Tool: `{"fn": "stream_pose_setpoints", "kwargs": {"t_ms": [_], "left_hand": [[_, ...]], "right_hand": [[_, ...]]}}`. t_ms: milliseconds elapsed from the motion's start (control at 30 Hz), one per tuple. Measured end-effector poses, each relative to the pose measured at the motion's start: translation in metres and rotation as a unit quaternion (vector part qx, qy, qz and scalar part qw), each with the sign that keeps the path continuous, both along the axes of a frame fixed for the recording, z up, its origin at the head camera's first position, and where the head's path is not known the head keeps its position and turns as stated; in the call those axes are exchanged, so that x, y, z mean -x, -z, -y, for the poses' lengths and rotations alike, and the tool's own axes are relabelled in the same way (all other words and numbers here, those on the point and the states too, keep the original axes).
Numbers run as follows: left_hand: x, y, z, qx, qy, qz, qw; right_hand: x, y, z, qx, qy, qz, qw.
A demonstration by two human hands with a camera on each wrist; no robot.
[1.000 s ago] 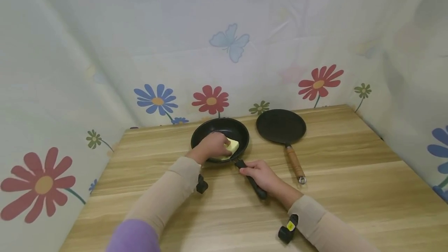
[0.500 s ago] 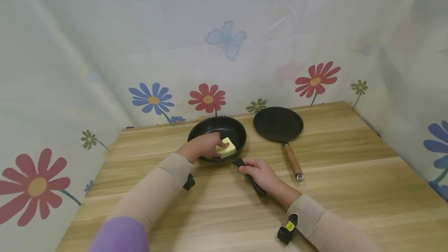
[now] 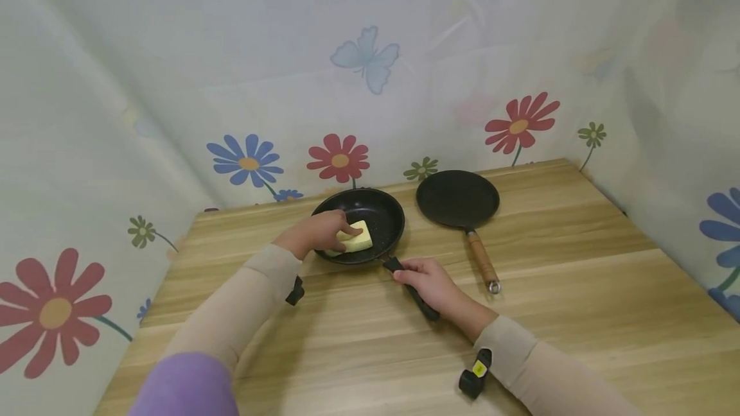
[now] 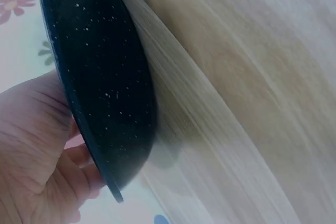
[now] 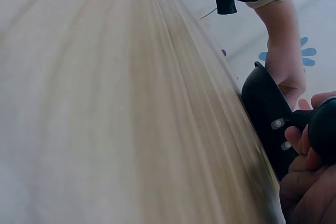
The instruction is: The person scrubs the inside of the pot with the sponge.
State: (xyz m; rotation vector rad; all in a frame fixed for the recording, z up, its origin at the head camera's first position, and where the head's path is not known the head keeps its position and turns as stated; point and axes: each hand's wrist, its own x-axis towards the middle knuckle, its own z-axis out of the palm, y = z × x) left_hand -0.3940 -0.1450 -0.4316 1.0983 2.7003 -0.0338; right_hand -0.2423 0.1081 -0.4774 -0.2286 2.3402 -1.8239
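Note:
A black frying pan (image 3: 384, 210) sits on the table, its inside facing up. Reaching over its near left rim, my left hand (image 3: 315, 231) holds a pale yellow sponge (image 3: 361, 241) between thumb and fingers, low inside the pan. My right hand (image 3: 430, 282) grips the pan's black handle (image 3: 426, 309), which points toward me and to the right. The left wrist view shows the speckled outer wall of the pan (image 4: 105, 77) hiding the sponge and most fingertips of the left hand (image 4: 37, 150). Curled fingers of the right hand (image 5: 310, 187) wrap the handle in the right wrist view.
A flat black griddle pan (image 3: 458, 199) with a wooden handle (image 3: 482, 257) lies right of the frying pan. The wood-grain table (image 3: 358, 352) ends at a white wall covering (image 3: 277, 82) printed with flowers and a butterfly. Each wrist carries a small black camera.
My left hand has slid the sponge from the right part of the pan's inside toward the left. The right hand keeps its grip on the handle. The head view has shifted slightly.

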Motion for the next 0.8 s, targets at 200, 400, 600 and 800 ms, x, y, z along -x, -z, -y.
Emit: {"fn": "stream_pose_setpoints", "kwargs": {"t_ms": [200,400,600,800], "left_hand": [[0.004,0.001,0.004,-0.012,-0.017,-0.016,0.9997],[0.006,0.0,0.008,-0.013,-0.004,-0.05,0.9986],[0.011,0.008,0.004,-0.013,0.015,-0.115,0.9932],[0.015,0.008,-0.006,-0.111,-0.025,-0.182,0.9768]], "right_hand": [[0.001,0.0,0.0,-0.003,-0.011,-0.007,1.0],[0.001,0.001,-0.001,-0.002,-0.042,-0.033,0.999],[0.001,0.003,-0.001,-0.001,-0.052,-0.029,0.998],[0.003,0.001,-0.005,-0.001,-0.052,-0.018,0.998]]}}
